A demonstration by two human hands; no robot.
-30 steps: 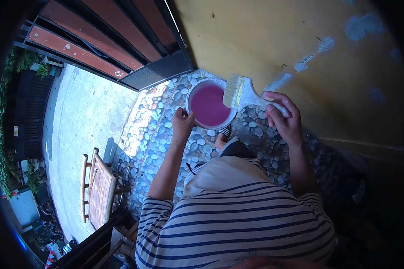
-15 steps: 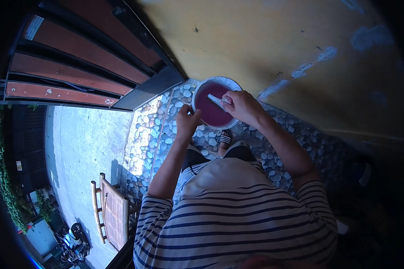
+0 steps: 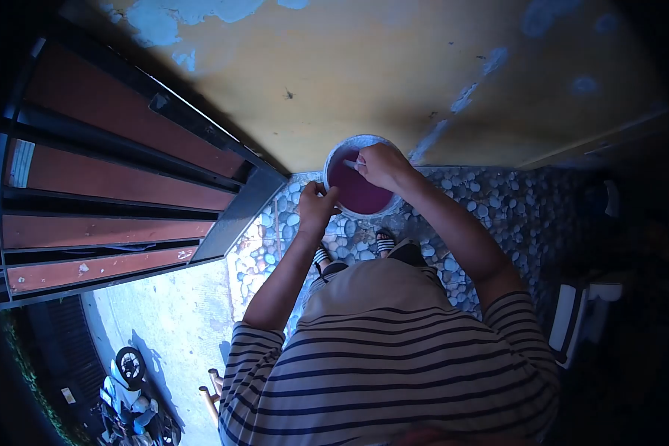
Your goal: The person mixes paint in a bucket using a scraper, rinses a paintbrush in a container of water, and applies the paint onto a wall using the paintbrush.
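Note:
A round bucket [image 3: 390, 207] of pinkish-purple liquid is in front of me. My left hand [image 3: 318, 206] grips its left rim between thumb and fingers. Over the bucket, my right hand [image 3: 381, 165] is closed around the brush [image 3: 354, 164]; only a pale part of its handle shows, and the bristles are hidden.
Beyond the bucket rises a yellow wall [image 3: 334, 97] with patches of peeled paint. A red-brown slatted gate [image 3: 126, 178] stands at the left. The floor is pebbled [image 3: 468, 201]. A motorcycle [image 3: 134, 398] and part of a bamboo bench [image 3: 210, 394] are at lower left.
The brush has gone from beside the bucket to inside it, with my right hand now over the liquid. The view has turned, showing more wall and gate and less of the bench.

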